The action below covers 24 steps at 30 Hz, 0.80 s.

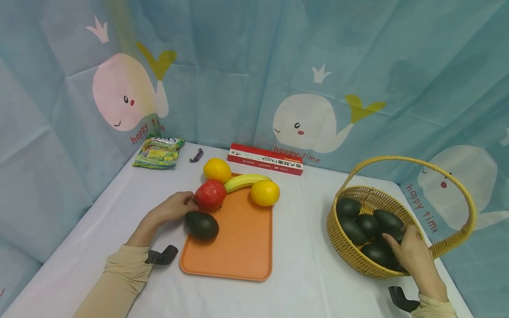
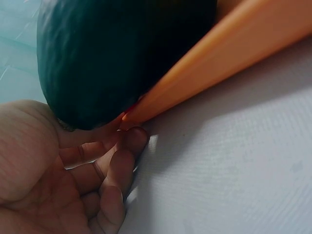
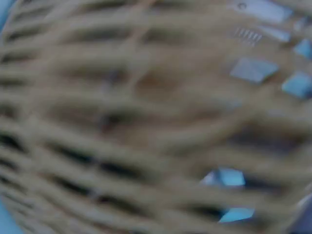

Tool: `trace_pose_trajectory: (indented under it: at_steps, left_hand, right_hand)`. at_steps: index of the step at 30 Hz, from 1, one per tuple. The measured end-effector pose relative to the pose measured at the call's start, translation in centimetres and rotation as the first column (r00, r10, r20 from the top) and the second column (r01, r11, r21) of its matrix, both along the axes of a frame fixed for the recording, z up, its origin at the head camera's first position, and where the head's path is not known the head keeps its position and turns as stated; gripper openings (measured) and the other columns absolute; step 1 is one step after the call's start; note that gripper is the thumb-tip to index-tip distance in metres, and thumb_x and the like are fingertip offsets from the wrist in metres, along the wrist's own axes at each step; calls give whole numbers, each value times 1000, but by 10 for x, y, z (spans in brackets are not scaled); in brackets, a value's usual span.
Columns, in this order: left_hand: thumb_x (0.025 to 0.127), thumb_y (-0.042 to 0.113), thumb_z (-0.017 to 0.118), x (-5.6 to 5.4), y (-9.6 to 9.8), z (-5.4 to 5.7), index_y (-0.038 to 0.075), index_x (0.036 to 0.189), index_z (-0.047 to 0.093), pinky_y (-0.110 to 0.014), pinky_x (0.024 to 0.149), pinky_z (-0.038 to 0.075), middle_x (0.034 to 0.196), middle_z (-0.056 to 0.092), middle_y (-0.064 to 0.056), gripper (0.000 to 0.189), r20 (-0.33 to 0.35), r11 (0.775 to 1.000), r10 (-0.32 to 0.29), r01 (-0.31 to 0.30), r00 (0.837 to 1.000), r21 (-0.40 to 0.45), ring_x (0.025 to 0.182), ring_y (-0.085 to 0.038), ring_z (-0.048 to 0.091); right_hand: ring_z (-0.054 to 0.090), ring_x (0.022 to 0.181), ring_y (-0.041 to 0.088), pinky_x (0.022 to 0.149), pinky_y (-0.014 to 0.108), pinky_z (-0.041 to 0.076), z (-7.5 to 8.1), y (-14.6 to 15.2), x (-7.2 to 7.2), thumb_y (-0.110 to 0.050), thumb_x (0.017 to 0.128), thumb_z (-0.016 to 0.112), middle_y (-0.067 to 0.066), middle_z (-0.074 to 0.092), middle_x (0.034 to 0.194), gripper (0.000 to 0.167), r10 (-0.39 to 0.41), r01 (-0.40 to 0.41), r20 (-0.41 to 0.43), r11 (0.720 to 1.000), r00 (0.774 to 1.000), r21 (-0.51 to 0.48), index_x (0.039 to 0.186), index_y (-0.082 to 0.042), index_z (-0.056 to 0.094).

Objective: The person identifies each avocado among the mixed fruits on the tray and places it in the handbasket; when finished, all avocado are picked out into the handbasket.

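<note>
My left hand (image 1: pixel 175 207) pinches the left rim of an orange tray (image 1: pixel 238 247), its thumb near the avocado and its fingers curled against the tray's edge in the left wrist view. A dark green avocado (image 1: pixel 202 226) lies on that side of the tray, with a red pomegranate (image 1: pixel 210 194) just behind it. On the right, my right hand (image 1: pixel 415 256) reaches into a woven basket (image 1: pixel 337 234) and grips an avocado (image 1: pixel 395 236) between thumb and fingers. Several other avocados (image 1: pixel 367 225) lie around it. Blurred basket weave (image 3: pixel 146 112) fills the right wrist view, hiding that hand.
A yellow lemon (image 1: pixel 265 193), a banana (image 1: pixel 244 181) and another lemon (image 1: pixel 217 170) sit at the tray's back. Behind are a pasta box (image 1: pixel 265 159), a green snack bag (image 1: pixel 159 152) and a small purple item (image 1: pixel 196 155). The basket's handle (image 1: pixel 449 174) arches high.
</note>
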<state>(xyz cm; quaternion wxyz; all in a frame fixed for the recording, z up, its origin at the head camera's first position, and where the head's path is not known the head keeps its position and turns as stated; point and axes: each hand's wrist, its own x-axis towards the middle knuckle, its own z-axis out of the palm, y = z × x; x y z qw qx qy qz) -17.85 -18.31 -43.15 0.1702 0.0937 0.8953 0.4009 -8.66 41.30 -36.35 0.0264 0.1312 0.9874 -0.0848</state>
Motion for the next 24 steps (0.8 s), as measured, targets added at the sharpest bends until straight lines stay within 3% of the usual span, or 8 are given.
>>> trace_pose_trajectory:
  at_steps: [5, 11, 18, 24]
  left_hand:
    - [91, 11, 57, 0, 0, 1, -7, 112, 59, -35, 79, 48, 88, 66, -11, 28, -5, 1000, 4, -4, 1000, -1, 81, -20, 57]
    - [90, 11, 57, 1, 0, 2, -6, 109, 60, -33, 77, 47, 86, 65, -11, 26, -2, 1000, -1, 1, 1000, -1, 79, -20, 56]
    - [90, 12, 58, 1, 0, 2, -5, 109, 60, -31, 76, 46, 85, 64, -10, 26, -1, 1000, 3, -3, 1000, -3, 79, -19, 55]
    - [90, 12, 58, 1, 0, 1, -5, 109, 60, -32, 76, 46, 85, 64, -10, 26, -6, 1000, 4, -4, 1000, -6, 79, -20, 55]
  right_hand:
    - [47, 102, 64, 75, 68, 43, -1, -4, 2, -37, 94, 61, 51, 43, 116, 71, 55, -50, -103, 997, 993, 51, 130, 19, 36]
    - [59, 77, 56, 59, 56, 48, -2, -6, 2, -22, 85, 72, 47, 55, 101, 69, 12, -8, -173, 1000, 985, 23, 123, 21, 34]
    - [48, 103, 60, 77, 66, 44, -4, -9, -2, -24, 90, 58, 47, 43, 118, 60, 34, -26, -85, 995, 996, 101, 131, 17, 42]
    - [44, 111, 61, 86, 70, 41, -5, -11, -1, -24, 90, 59, 46, 42, 125, 62, 3, 4, -70, 996, 998, 91, 134, 16, 38]
